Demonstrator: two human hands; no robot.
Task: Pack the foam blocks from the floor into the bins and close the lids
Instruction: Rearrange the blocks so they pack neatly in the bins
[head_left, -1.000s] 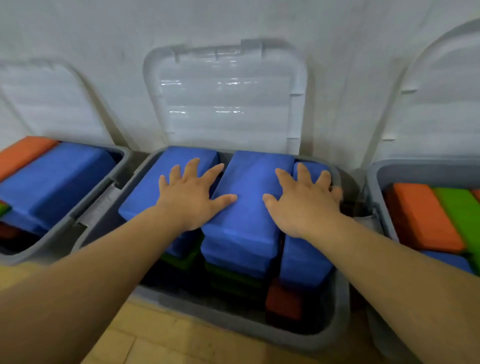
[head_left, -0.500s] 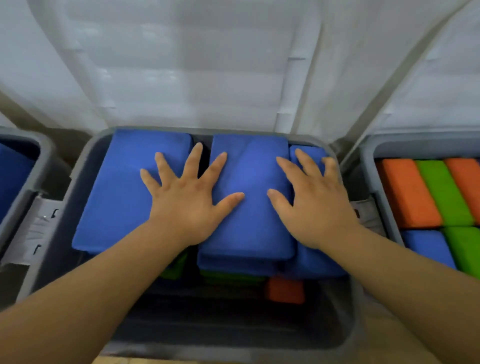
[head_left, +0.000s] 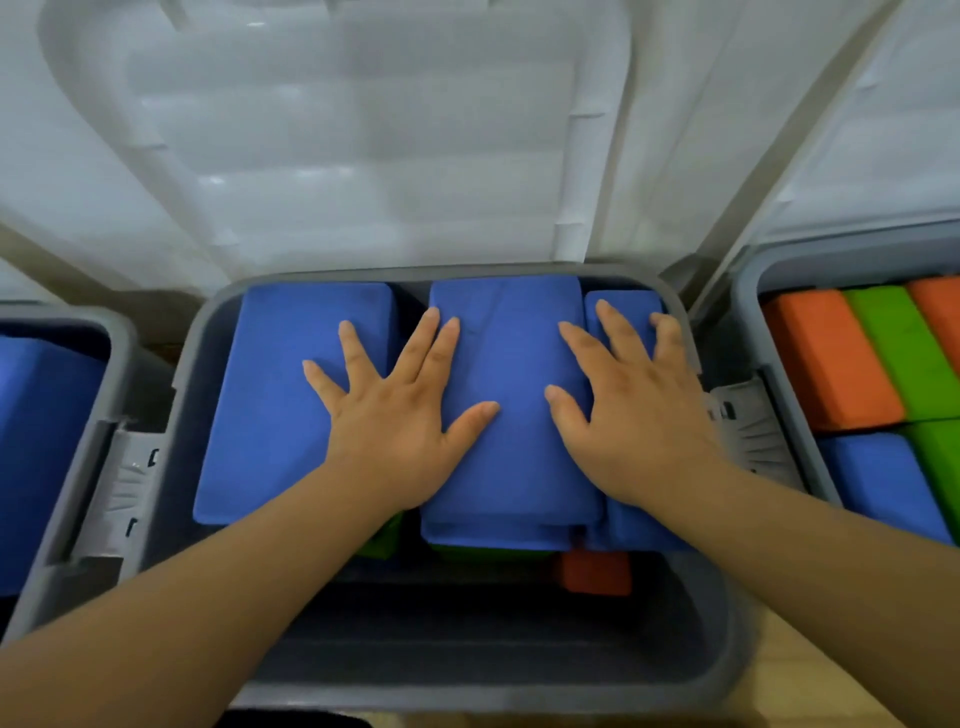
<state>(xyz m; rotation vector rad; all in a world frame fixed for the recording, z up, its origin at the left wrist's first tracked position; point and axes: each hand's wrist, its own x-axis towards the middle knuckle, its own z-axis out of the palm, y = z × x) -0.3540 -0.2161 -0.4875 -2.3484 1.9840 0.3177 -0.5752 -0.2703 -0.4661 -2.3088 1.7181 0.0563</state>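
The middle grey bin (head_left: 727, 613) holds three blue foam blocks on top: a left block (head_left: 275, 405), a middle block (head_left: 511, 364) and a narrow right block (head_left: 626, 312). My left hand (head_left: 400, 410) lies flat with spread fingers across the left and middle blocks. My right hand (head_left: 628, 410) presses flat on the middle and right blocks. Green (head_left: 384, 540) and orange (head_left: 595, 571) blocks peek out underneath. The bin's white lid (head_left: 337, 145) stands open against the wall.
A grey bin at the left (head_left: 78, 467) holds a blue block (head_left: 36, 441). The right bin (head_left: 748, 291) holds orange (head_left: 826, 358), green (head_left: 904, 348) and blue (head_left: 878, 478) blocks, its lid open. Grey latches (head_left: 124, 488) sit on the middle bin's sides. Wood floor (head_left: 810, 686) shows at bottom right.
The view has moved closer and more directly over the middle bin. Both hands stay flat on the blue blocks, which now sit lower and more level in the bin.
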